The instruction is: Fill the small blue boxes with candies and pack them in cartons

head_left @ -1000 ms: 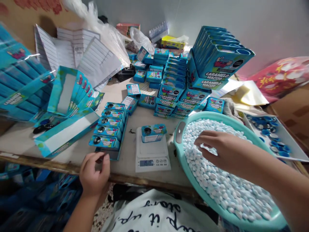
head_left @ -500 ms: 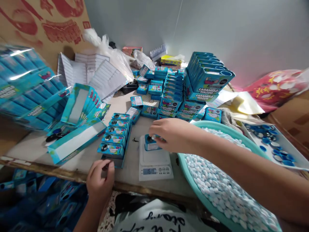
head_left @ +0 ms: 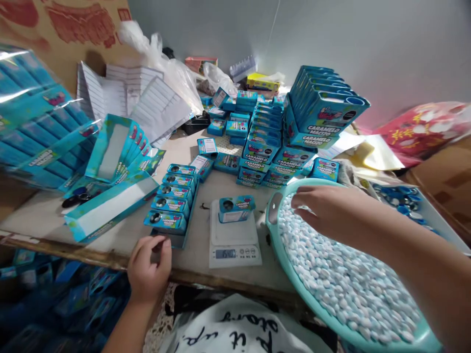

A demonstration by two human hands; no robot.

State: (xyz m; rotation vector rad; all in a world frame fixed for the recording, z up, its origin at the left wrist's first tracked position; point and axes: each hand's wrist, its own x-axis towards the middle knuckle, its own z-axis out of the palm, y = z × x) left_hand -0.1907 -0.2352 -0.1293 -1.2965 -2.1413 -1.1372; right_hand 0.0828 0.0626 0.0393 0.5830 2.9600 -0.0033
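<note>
My right hand [head_left: 324, 208] hovers over the teal basin [head_left: 274, 223] of small white and pale-blue candies [head_left: 331, 274]. Its fingers are loosely bent and apart, and no candy shows in them. On the white digital scale [head_left: 235, 245] lies a blue box [head_left: 236, 208] with a round dark hole in its top; the display appears to read 154.0. My left hand [head_left: 150, 264] rests at the table edge, fingers loosely curled with a gap to the thumb. It is beside the near end of a display tray [head_left: 176, 240] filled with several similar blue boxes [head_left: 167, 220].
Stacked display trays of blue boxes [head_left: 320, 115] stand at the back. Flat empty trays [head_left: 110, 206] and a plastic-wrapped pack [head_left: 37, 117] lie left. A white tray of blue caps [head_left: 408, 206] is right of the basin. More blue boxes [head_left: 73, 299] fill the space below the table.
My right hand has left the box on the scale and moved right, over the candies. The scale reading rose from about 151.9 to 154.0. My left hand stays by the tray.
</note>
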